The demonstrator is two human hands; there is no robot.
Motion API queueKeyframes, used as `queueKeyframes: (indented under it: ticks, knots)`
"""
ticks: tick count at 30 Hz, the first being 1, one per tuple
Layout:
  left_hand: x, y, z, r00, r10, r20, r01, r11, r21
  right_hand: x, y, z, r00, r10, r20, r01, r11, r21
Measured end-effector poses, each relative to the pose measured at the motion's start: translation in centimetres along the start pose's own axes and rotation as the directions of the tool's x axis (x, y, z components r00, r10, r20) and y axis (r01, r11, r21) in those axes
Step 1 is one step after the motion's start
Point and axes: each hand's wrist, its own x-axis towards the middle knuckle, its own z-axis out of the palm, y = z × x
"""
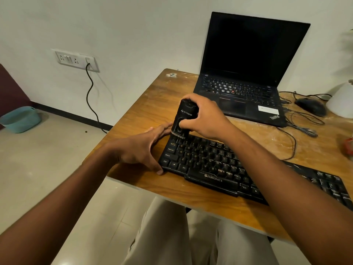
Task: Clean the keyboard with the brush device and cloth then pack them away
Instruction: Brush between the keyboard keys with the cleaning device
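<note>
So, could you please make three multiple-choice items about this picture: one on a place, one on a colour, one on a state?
1. Where does the brush device touch the keyboard?
A. at its far left corner
B. at its middle
C. at its right end

2. What colour is the basket on the floor?
A. red
B. teal
C. yellow

3. In what state is the laptop?
A. lid closed
B. lid open, screen lit
C. lid open, screen dark

Answers:
1 A: the right hand holds the device upright with its bristles on the top-left keys, while the left hand braces that end of the keyboard.
2 B: the basket by the wall is blue-green.
3 C: the lid stands up and the screen is black.
</note>
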Motion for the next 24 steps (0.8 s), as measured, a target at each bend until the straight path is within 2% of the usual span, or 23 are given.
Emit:
queueKeyframes:
  ticks: [3, 7, 10, 15, 20, 22, 24]
  knots:
    - [0.1, -0.1, 0.0, 1.000, 0.001, -0.002, -0.001, 1.000, 0.006, 0.6, 0.7, 0.3, 0.999, -0.003, 0.047, 0.007, 0.996, -0.092]
    - [0.1, -0.2, 0.0, 1.000, 0.007, 0.000, -0.007, 1.000, -0.002, 0.6, 1.5, -0.6, 0.998, -0.057, -0.026, 0.048, 0.959, -0.278]
    - [0.2, -0.2, -0.1, 1.000, 0.010, 0.005, -0.010, 1.000, -0.003, 0.2, 1.4, -1.3, 0.995, -0.093, -0.024, 0.087, 0.976, -0.200]
    - [0.1, -0.4, 0.0, 1.000, 0.009, -0.003, -0.009, 1.000, -0.002, -0.2, 0.8, -1.1, 0.982, -0.109, 0.156, 0.130, 0.983, -0.132]
    - [0.0, -0.2, 0.0, 1.000, 0.013, 0.007, -0.013, 1.000, 0.003, 0.2, 1.6, -1.1, 0.994, -0.106, 0.041, 0.113, 0.955, -0.274]
    - [0.0, -0.2, 0.0, 1.000, 0.012, 0.010, -0.012, 1.000, 0.001, 0.0, 1.9, -1.6, 0.995, -0.096, 0.002, 0.094, 0.971, -0.220]
    - [0.0, -0.2, -0.1, 1.000, 0.011, 0.012, -0.011, 1.000, -0.005, -0.4, 1.9, -2.1, 0.996, -0.088, 0.026, 0.091, 0.988, -0.128]
